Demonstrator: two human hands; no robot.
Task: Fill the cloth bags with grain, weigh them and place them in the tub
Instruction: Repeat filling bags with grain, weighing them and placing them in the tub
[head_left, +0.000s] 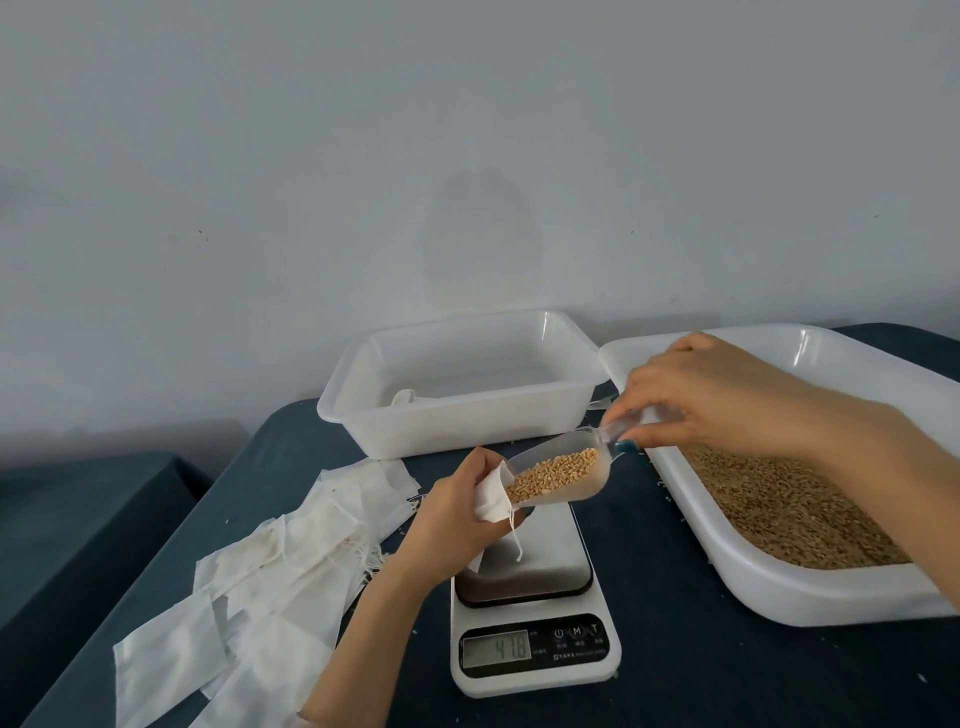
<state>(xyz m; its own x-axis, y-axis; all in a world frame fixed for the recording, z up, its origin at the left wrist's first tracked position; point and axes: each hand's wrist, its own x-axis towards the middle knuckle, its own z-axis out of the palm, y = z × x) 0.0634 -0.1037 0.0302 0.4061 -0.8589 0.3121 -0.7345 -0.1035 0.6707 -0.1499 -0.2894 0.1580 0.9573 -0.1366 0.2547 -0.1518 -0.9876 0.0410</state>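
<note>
Sitting nearest on the dark desk (727, 675), the smooth white scale (535, 654) shows a lit display. Left of it, a heap of flat, papery empty bags (270, 561) suggests most of the work remains. Above the steel plate, the left hand (457, 514) grips a limp cloth bag (491, 501) at its mouth. The right hand (717, 395) fingers pinch a clear plastic scoop (597, 439), tipping golden grain (550, 475) in. Beyond, the translucent tub (457, 421) holds perhaps one bag.
</note>
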